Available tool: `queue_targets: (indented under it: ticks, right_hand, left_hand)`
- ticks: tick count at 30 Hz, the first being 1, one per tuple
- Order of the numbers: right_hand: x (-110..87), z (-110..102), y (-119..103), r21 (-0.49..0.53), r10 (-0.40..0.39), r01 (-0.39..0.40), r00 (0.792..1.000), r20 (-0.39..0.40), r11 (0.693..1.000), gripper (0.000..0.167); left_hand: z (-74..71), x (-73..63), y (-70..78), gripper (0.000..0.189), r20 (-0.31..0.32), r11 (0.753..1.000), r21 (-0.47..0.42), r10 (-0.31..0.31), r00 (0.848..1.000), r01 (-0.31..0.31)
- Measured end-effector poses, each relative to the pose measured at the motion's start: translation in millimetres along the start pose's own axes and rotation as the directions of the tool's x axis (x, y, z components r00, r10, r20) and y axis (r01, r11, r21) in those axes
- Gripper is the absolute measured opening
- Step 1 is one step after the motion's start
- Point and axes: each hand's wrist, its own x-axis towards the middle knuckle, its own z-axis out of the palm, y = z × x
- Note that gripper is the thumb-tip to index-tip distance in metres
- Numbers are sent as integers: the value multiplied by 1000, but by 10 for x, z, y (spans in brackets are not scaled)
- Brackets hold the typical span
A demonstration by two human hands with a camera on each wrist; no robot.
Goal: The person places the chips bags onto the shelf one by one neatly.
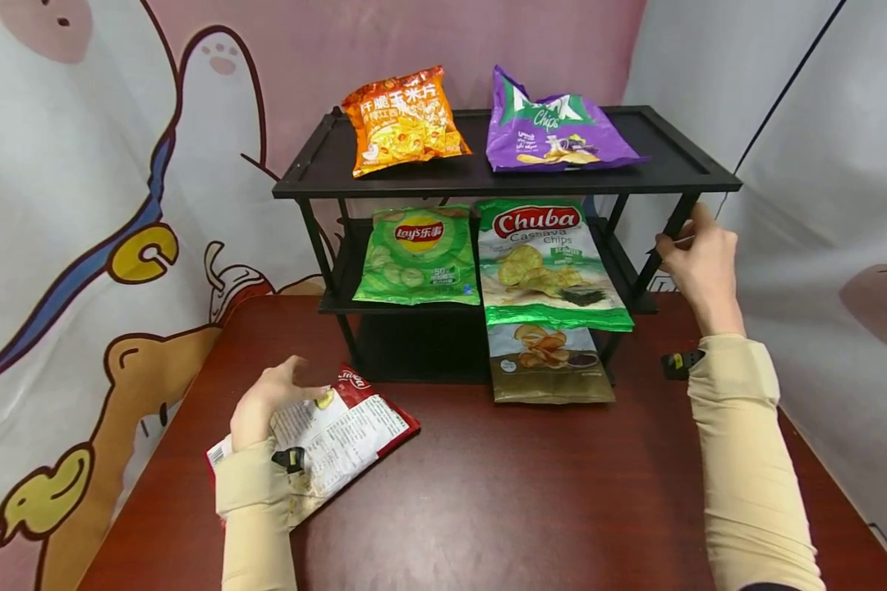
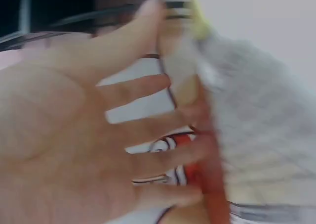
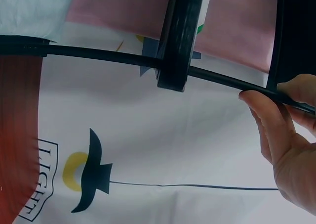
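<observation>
A black three-level shelf rack point(image 1: 510, 187) stands on the table. At its right front post, my right hand point(image 1: 698, 258) grips the thin black post point(image 3: 274, 96) between thumb and fingers, as the right wrist view shows. On the table at the left lies a red and white chip bag point(image 1: 355, 435), its printed back facing up. My left hand point(image 1: 269, 402) hovers at that bag's upper left, overlapping it in the head view. In the left wrist view its fingers point(image 2: 143, 93) are spread and straight with nothing held, and the blurred bag point(image 2: 261, 115) fills the right side.
An orange chip bag point(image 1: 406, 123) and a purple one point(image 1: 558, 131) sit on the top level. The middle level holds a green Lay's bag point(image 1: 417, 258) and a Chuba bag point(image 1: 554, 267). Below is a brown bag point(image 1: 550, 369). Printed cloth point(image 1: 820, 205) hangs close behind and right.
</observation>
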Motion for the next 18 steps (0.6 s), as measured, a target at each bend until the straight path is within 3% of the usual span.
queue_targets:
  ticks: [3,6,12,18]
  right_hand:
    - [-9,-8,-13,9,12,-12,1000,5,1000,24]
    - [-5,-13,-13,25,39,-40,999,13,999,23]
    - [6,-11,-5,66,56,-58,998,29,996,16]
    - [-8,-30,-13,55,60,-61,998,24,997,15]
  left_hand:
    - [110,2,-77,73,80,1000,24,-16,997,14]
    - [183,36,-122,66,85,999,36,-13,996,10]
    - [255,101,-138,54,36,995,95,16,999,-20]
    - [256,113,-102,48,-58,993,115,49,997,-42]
